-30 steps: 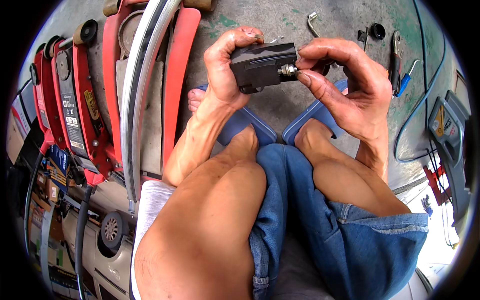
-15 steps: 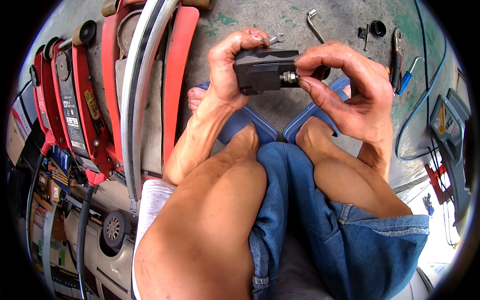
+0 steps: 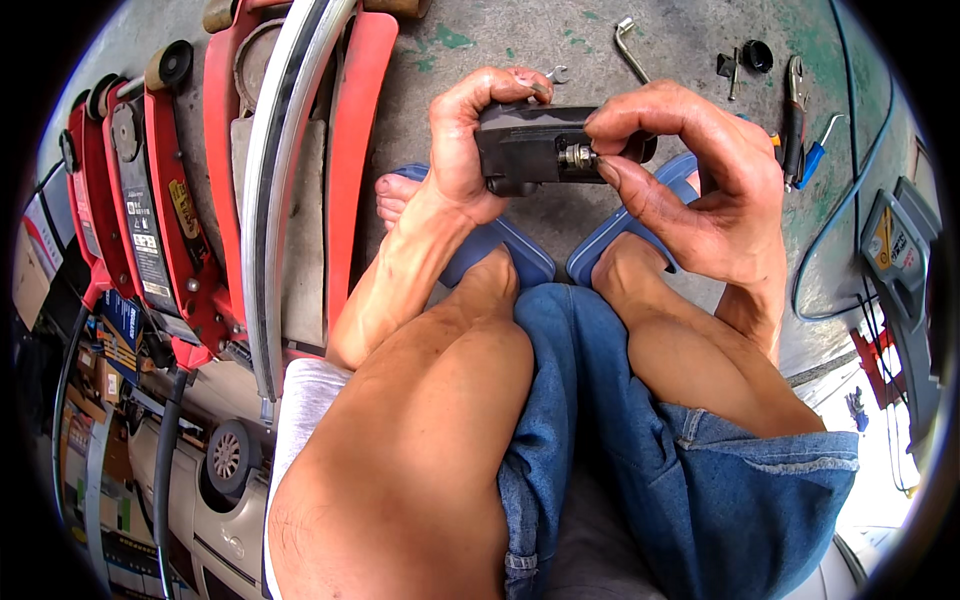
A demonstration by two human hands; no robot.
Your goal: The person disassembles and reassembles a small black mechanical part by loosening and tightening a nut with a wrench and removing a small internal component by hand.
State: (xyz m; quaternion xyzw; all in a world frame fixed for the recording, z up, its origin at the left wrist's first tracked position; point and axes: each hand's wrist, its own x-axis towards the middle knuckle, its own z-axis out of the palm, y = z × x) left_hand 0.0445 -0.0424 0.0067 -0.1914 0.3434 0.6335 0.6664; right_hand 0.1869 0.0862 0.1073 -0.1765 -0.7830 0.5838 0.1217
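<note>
A black plastic housing (image 3: 518,150) is held up over the floor, between my feet. My left hand (image 3: 462,150) is wrapped round its left end, with the thumb along the upper edge. A silvery threaded fitting with a nut (image 3: 574,156) sits in a recess on the right part of the housing. Thumb and forefinger of my right hand (image 3: 715,185) pinch at the outer end of that fitting, and the forefinger rests close against the housing's edge. What lies between these two fingertips is mostly hidden.
On the floor beyond are an open-end wrench (image 3: 558,74), a bent socket wrench (image 3: 630,48), a round black cap (image 3: 757,56) and locking pliers (image 3: 793,115). Red floor jacks (image 3: 350,170) and a curved rim (image 3: 272,190) stand left. A blue hose (image 3: 830,270) runs right.
My left hand and the housing have shifted slightly right, and the housing has tilted a little. The right-hand fingers keep their place at the metal fitting.
</note>
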